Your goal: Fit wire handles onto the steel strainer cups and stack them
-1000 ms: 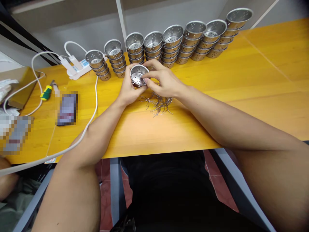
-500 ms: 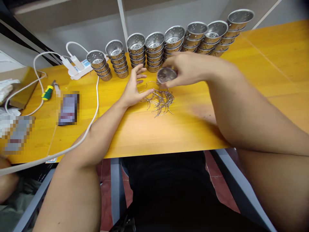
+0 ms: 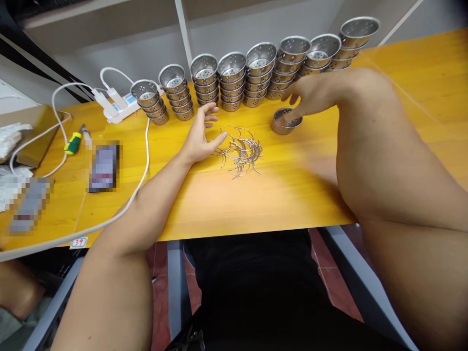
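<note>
On the table lies a heap of thin curved metal wires (image 3: 246, 151). My left hand (image 3: 201, 134) rests just left of it, fingers apart and holding nothing, the thumb at the heap's edge. To the right of the wires stands a small perforated metal cup (image 3: 287, 129). Over this cup is my right hand (image 3: 310, 95), its thumb across the cup's opening and its other fingers spread above the back rim. Behind both hands runs a row of stacked perforated metal cups (image 3: 231, 80); my right hand and forearm partly cover the stacks at the right.
A white power strip (image 3: 120, 107) with plugs sits at the back left, and its white cable (image 3: 147, 146) crosses the table and my left forearm. Further left are a green-yellow screwdriver (image 3: 74, 141), a blurred phone (image 3: 105, 168) and a cardboard box (image 3: 36, 134).
My right hand has moved right with the single cup, from behind the wires to the table beside them, and its fingers have spread. My left hand has hardly moved.
</note>
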